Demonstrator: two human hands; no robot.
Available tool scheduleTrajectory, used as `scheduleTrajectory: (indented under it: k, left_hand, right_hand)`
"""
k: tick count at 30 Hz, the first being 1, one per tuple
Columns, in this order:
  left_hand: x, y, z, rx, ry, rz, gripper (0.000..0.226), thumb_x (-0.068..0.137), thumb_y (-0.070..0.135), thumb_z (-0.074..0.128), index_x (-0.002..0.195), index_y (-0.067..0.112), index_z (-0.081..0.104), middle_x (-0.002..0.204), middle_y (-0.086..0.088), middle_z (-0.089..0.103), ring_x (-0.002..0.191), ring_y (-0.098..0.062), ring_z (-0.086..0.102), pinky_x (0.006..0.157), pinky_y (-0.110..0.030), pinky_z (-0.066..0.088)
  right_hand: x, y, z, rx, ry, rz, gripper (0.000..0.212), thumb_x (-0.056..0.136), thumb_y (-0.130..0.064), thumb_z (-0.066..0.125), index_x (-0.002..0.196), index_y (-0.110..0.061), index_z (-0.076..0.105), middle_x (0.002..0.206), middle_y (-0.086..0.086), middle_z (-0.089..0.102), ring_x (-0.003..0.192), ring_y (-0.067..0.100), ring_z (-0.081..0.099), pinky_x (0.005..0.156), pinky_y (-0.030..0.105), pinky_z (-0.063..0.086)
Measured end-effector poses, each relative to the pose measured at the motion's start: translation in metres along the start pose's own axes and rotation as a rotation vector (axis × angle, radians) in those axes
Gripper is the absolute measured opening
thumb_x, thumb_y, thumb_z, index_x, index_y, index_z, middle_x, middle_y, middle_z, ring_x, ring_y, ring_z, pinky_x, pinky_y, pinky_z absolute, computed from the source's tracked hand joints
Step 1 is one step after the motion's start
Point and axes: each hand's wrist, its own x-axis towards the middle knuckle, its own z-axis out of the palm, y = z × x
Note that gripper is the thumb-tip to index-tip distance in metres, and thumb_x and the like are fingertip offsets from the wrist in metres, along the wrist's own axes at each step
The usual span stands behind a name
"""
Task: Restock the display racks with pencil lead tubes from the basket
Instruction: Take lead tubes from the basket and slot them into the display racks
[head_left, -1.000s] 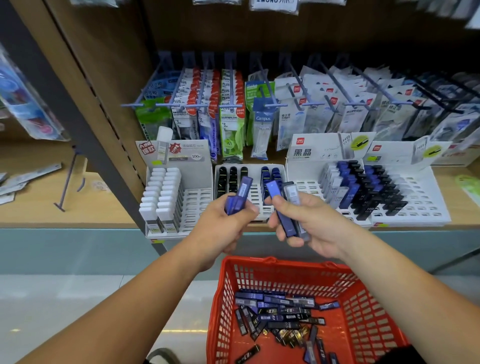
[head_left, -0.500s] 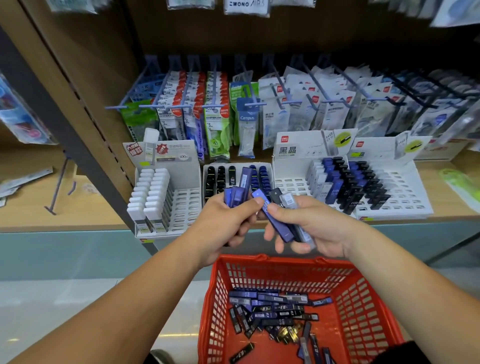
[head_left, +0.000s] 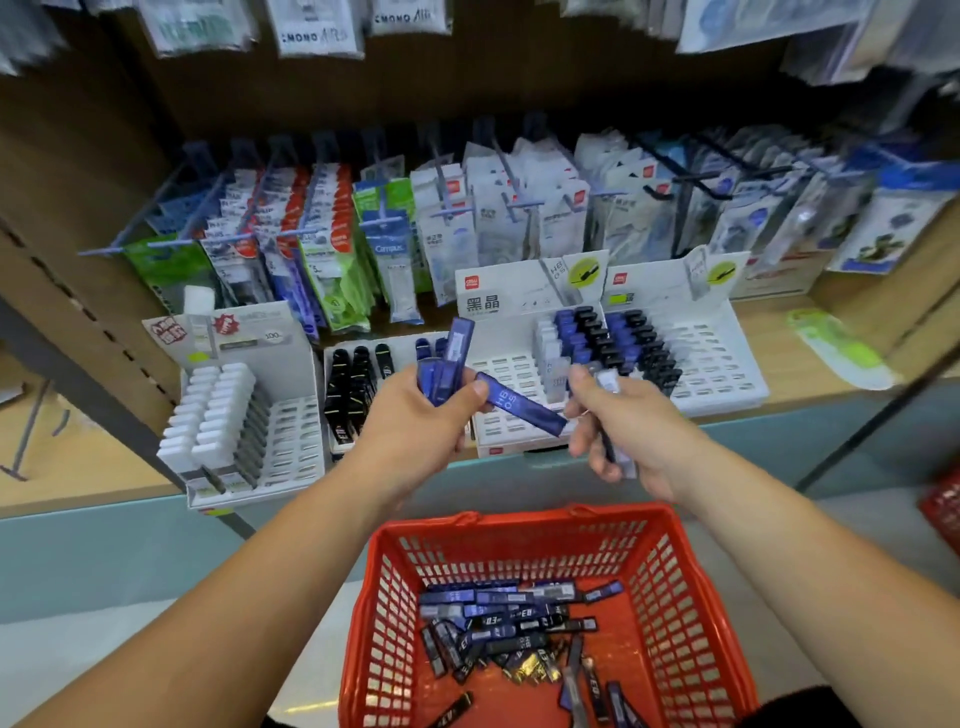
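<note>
My left hand (head_left: 415, 431) grips a bunch of blue pencil lead tubes (head_left: 452, 353) in front of the shelf. A blue tube marked HB 0.5 (head_left: 519, 405) spans the gap between my hands, one end under my left thumb, the other by my right fingers. My right hand (head_left: 628, 431) holds a pale tube (head_left: 608, 379) and a dark one. Below stands the red basket (head_left: 519, 519) with several loose tubes (head_left: 509, 618). On the shelf stand the white display racks (head_left: 509, 374), (head_left: 717, 353), partly filled with blue and black tubes, and a small rack (head_left: 358, 384) with black ones.
A rack of white tubes (head_left: 291, 431) stands at the left of the shelf. Packaged stationery hangs on pegs (head_left: 395, 249) behind the racks. A green pack (head_left: 836, 348) lies on the shelf at the right. Another red basket edge (head_left: 943, 509) shows at the far right.
My hands have drawn apart. The blue HB tube that my right hand held now reaches across to my left thumb. The view has shifted up the shelf.
</note>
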Motion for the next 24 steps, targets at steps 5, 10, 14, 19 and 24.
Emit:
scheduleTrajectory:
  k: [5,10,14,19,24]
  left_hand:
    - [0.021,0.002,0.019,0.223,0.058,0.124,0.009,0.096,0.024,0.071,0.087,0.024,0.069,0.066,0.002,0.06,0.06,-0.016,0.052,0.065,-0.038,0.052]
    - [0.05,0.015,0.05,0.38,0.004,0.21,0.009,0.096,0.023,0.071,0.089,0.02,0.066,0.07,-0.003,0.061,0.058,-0.016,0.049,0.059,-0.03,0.043]
    - [0.07,0.014,0.076,0.531,-0.075,0.222,0.011,0.096,0.023,0.071,0.089,0.015,0.067,0.063,0.002,0.056,0.055,-0.016,0.048,0.055,-0.029,0.038]
    - [0.077,0.016,0.09,0.708,-0.093,0.234,0.02,0.096,0.023,0.07,0.08,0.017,0.06,0.066,0.001,0.056,0.061,-0.017,0.05,0.052,-0.025,0.034]
    - [0.079,0.033,0.086,0.896,-0.166,0.254,0.02,0.096,0.025,0.068,0.082,0.014,0.06,0.072,-0.006,0.061,0.068,-0.023,0.056,0.059,-0.03,0.042]
  right_hand:
    - [0.005,0.0,-0.027,0.139,0.151,-0.012,0.051,0.101,-0.059,0.051,0.092,-0.009,0.057,0.056,0.015,0.056,0.039,0.023,0.045,0.041,0.027,0.038]
    - [0.017,0.007,-0.039,0.303,0.129,0.069,0.014,0.1,-0.028,0.049,0.094,-0.015,0.049,0.058,0.004,0.047,0.038,0.018,0.03,0.042,0.021,0.021]
    - [0.02,0.013,-0.047,0.385,0.067,0.038,0.003,0.099,-0.012,0.043,0.098,-0.01,0.045,0.07,0.013,0.06,0.042,0.021,0.04,0.038,0.02,0.023]
    - [0.017,0.024,-0.064,0.29,0.08,-0.039,0.004,0.105,-0.011,0.049,0.108,-0.014,0.052,0.082,0.015,0.069,0.05,0.024,0.054,0.043,0.022,0.025]
    - [0.011,0.028,-0.078,0.235,0.091,-0.064,0.004,0.108,-0.018,0.05,0.107,-0.02,0.053,0.078,0.013,0.067,0.048,0.021,0.048,0.044,0.02,0.017]
